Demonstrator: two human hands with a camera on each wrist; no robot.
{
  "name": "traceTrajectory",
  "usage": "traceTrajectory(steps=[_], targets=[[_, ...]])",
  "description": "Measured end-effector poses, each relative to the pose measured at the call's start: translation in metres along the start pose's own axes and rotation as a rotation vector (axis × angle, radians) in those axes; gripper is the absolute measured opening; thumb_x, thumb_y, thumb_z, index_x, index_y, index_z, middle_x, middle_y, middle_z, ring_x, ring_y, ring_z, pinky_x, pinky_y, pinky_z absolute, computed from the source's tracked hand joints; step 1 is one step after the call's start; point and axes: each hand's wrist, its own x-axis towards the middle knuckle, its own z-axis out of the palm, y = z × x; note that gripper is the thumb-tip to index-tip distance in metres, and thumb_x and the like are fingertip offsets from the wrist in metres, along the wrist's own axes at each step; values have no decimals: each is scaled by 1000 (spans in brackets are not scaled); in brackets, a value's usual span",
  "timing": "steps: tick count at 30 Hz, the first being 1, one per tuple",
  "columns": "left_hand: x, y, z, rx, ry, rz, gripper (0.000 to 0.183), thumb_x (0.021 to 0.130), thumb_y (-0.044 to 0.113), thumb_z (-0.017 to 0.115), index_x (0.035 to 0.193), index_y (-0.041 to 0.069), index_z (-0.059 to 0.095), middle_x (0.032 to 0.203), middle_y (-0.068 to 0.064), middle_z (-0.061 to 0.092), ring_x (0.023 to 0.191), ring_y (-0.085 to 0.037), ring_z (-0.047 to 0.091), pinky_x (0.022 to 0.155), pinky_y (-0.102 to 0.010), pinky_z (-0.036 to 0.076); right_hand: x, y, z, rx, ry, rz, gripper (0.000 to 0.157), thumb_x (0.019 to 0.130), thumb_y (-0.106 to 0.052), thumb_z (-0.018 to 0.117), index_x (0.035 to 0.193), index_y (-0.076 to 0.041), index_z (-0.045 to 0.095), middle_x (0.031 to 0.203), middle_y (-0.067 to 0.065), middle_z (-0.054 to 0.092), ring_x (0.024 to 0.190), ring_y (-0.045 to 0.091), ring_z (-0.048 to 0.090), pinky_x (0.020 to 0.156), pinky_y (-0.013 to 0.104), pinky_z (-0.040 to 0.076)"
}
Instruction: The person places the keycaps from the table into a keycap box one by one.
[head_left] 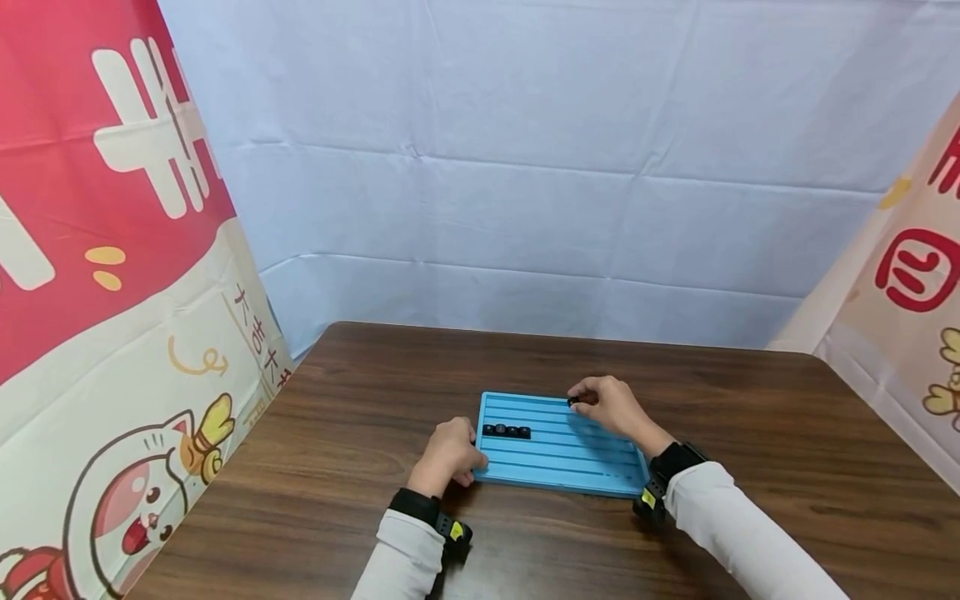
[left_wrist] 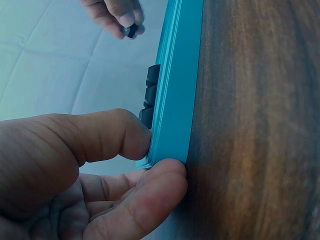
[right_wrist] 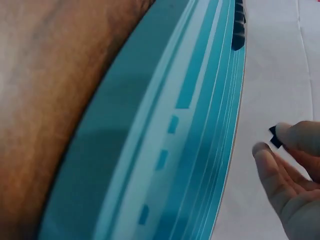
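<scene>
A light blue ridged tray [head_left: 555, 467] lies on the table, with several black keycaps [head_left: 507, 431] lined up in one of its rows near the left side. My left hand [head_left: 450, 450] grips the tray's left edge; in the left wrist view its thumb [left_wrist: 132, 135] is on the rim and the other fingers are beside and below the corner. Above the tray's far edge, my right hand [head_left: 611, 406] pinches one small black keycap [right_wrist: 275, 137] between thumb and fingertips. That keycap is up off the tray in the left wrist view.
The tray rests on a dark brown wooden table [head_left: 375, 383]. Behind it hangs a pale blue cloth [head_left: 525, 208], with printed cloths at the left [head_left: 112, 333] and right [head_left: 900, 333]. Small slots [right_wrist: 161, 160] show in the tray near its front right.
</scene>
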Motion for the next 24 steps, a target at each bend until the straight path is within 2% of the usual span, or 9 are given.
traceTrajectory(steps=[4,8,11,17,24], targets=[[0,-1,-1,-7,-2,-1,29,75,-4,71,96,-4,51,71,-15,52,45,-20,58,41,-29,51,-4,-3,-2,153,-25,16,17,86,3,62,103,5,61,87,8,61,77,23,60,62,31,52],[-1,-1,-2,-12,0,8,28,75,-4,71,95,-4,51,70,-15,52,45,-20,58,41,-30,51,-6,-3,-2,290,-48,43,19,87,5,60,106,7,57,86,13,60,76,30,63,59,35,54],[-2,-1,-3,-10,1,13,28,75,-5,71,95,-4,51,69,-15,52,45,-20,58,41,-30,51,-7,-2,-1,385,-65,84,20,88,4,59,107,9,56,87,16,60,80,35,63,63,39,55],[-5,1,-5,-1,1,22,28,75,-5,70,96,-5,51,70,-15,52,44,-20,57,40,-31,51,-10,-2,0,519,-102,184,29,91,-3,57,118,9,55,91,17,62,89,34,61,76,40,54],[-7,3,-5,2,0,20,29,75,-5,70,96,-5,51,69,-15,52,44,-20,57,41,-30,51,-13,-3,-2,636,-80,217,32,92,-1,54,121,12,49,98,25,60,90,37,62,76,45,53]])
